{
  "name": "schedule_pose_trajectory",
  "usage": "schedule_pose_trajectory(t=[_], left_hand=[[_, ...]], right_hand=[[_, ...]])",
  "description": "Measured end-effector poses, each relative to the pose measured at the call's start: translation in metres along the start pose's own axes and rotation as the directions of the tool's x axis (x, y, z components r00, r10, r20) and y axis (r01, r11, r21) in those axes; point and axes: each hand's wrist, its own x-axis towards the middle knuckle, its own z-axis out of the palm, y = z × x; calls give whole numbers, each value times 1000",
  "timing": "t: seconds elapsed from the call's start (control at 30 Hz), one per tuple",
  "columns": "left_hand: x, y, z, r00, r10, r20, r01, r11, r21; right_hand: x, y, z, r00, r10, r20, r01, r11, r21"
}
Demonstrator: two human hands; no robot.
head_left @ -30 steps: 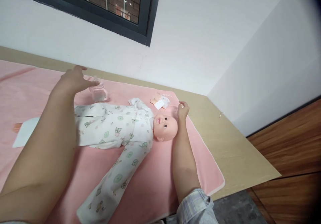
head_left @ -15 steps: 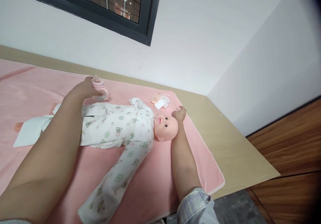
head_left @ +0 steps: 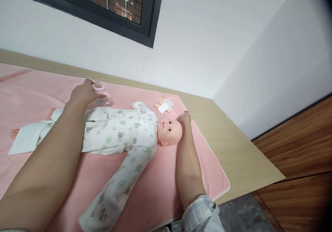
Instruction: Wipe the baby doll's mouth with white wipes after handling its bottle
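A doll baby (head_left: 169,131) lies on its back on a pink blanket (head_left: 153,176), dressed in a white patterned gown (head_left: 111,130) with one long sleeve spread toward me. Beyond its body, my left hand (head_left: 83,92) is closed around a pink-topped baby bottle (head_left: 99,92) that stands upright, its handle to the right. Close by the crown of the doll's head is my right hand (head_left: 185,118). Its fingers are curled and partly out of sight, so their grip is unclear. My left forearm covers part of the doll's legs.
A small clear packet with a white label (head_left: 163,107) lies on the blanket beyond the doll's head. The wooden table top (head_left: 225,149) shows along the back and right. Behind it are a white wall (head_left: 186,52) and a dark-framed window (head_left: 150,17). Wood-grain panels (head_left: 298,155) stand at right.
The whole view has shifted slightly. My right hand's fingers have drawn in a little beside the doll's head. The left hand keeps hold of the baby bottle.
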Motion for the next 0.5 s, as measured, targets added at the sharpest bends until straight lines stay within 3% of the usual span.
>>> schedule_pose_trajectory(t=[0.1,0.17,0.23,0.33,0.4,0.5], left_hand=[[-5,13,-8,998,-48,-49,50,998,35],[-8,26,-14,993,13,-116,-18,999,-44],[-15,43,-20,982,88,-166,-117,978,-174],[-35,78,-29,963,221,-153,-263,889,-374],[-54,103,-33,940,312,-136,-340,828,-446],[-81,136,-32,866,480,-138,-491,769,-410]], right_hand=[[4,-15,-20,999,-53,-2,53,997,53],[1,-30,-37,988,-144,-53,151,977,153],[-10,-48,-54,951,-280,-131,308,892,330],[-39,-76,-72,852,-483,-200,516,714,473],[-64,-94,-75,752,-629,-199,625,582,520],[-103,-118,-71,588,-787,-186,725,411,553]])
